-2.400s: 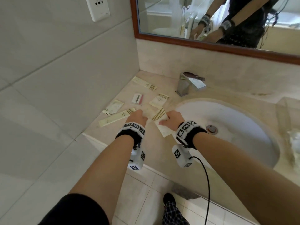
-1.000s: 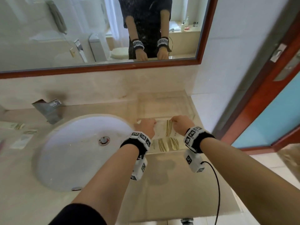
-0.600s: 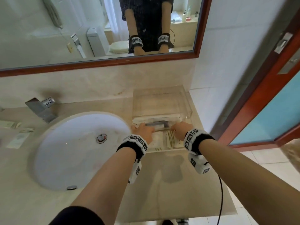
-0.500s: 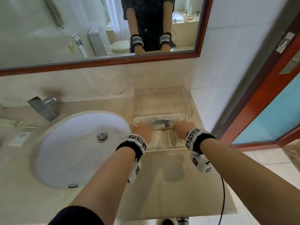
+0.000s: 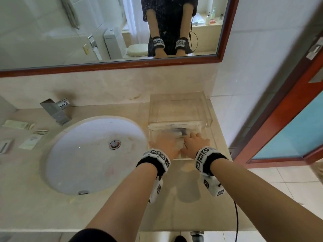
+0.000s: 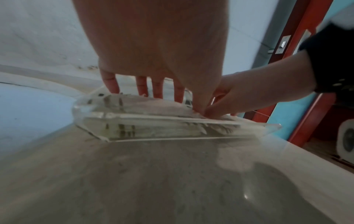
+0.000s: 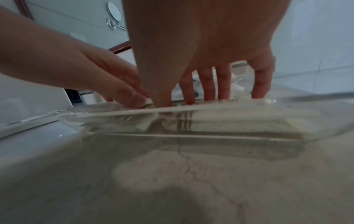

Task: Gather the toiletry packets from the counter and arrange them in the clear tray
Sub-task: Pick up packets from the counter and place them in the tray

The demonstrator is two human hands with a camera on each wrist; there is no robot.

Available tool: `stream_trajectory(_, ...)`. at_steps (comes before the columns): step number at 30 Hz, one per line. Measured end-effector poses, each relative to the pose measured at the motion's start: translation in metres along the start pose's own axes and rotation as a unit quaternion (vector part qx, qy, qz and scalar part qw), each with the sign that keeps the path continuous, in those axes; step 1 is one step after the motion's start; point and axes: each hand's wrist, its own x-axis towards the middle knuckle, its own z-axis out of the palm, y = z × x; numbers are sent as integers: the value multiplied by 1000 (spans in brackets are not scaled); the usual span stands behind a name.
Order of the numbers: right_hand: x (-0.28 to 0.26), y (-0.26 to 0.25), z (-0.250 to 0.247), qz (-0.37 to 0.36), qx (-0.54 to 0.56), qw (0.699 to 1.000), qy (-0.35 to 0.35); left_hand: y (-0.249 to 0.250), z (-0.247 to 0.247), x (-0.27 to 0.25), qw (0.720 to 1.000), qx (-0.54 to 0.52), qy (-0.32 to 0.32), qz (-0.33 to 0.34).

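Observation:
The clear tray (image 5: 208, 110) stands on the counter right of the sink. Pale packets with brown stripes (image 6: 153, 130) lie in its near half and show through the front wall (image 7: 249, 109). My left hand (image 5: 164, 139) and right hand (image 5: 196, 138) are side by side inside the tray. Both have straight, spread fingers that press down on the packets. In the left wrist view my left hand (image 6: 153, 91) touches the stack, thumb beside the right hand's fingers (image 6: 216, 106). The right wrist view shows my right hand (image 7: 206, 97) the same way. A blurred dark item (image 5: 180, 132) lies just past my fingertips.
Several more packets (image 5: 30, 142) lie on the counter left of the white sink (image 5: 78, 154), near the faucet (image 5: 56, 110). The mirror and the wall stand behind the tray, and a red door frame (image 5: 279, 110) is to the right. The counter's front edge (image 5: 174, 227) is below my forearms.
My hands carried a striped packet from the left counter across the sink to the tray and lowered it in. Half a second ago the fingers were curled; now they lie spread flat.

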Motion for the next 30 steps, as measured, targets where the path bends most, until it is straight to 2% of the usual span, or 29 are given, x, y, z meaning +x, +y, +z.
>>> stream_trajectory(10, -2, 1, 6, 22, 31, 999, 10, 11, 8, -5, 999, -31, -4, -39)
stream_trajectory(15, -1, 3, 1, 25, 36, 999, -14, 11, 9, -4, 999, -40, 0, -35)
stream_trajectory(18, 3, 1, -9, 22, 45, 998, 25, 6, 5, -3, 998, -57, 13, -25)
stream_trajectory(23, 14, -31, -34, -82, 14, 989, 124, -28, -15, -10, 993, -44, 108, -29)
stream_trajectory(27, 21, -83, -46, -171, 13, 967, 189, -81, -23, -25, 985, -45, 146, -85)
stream_trajectory(30, 24, -134, -48, -231, -15, 950, 208, -132, -25, -40, 977, -58, 151, -139)
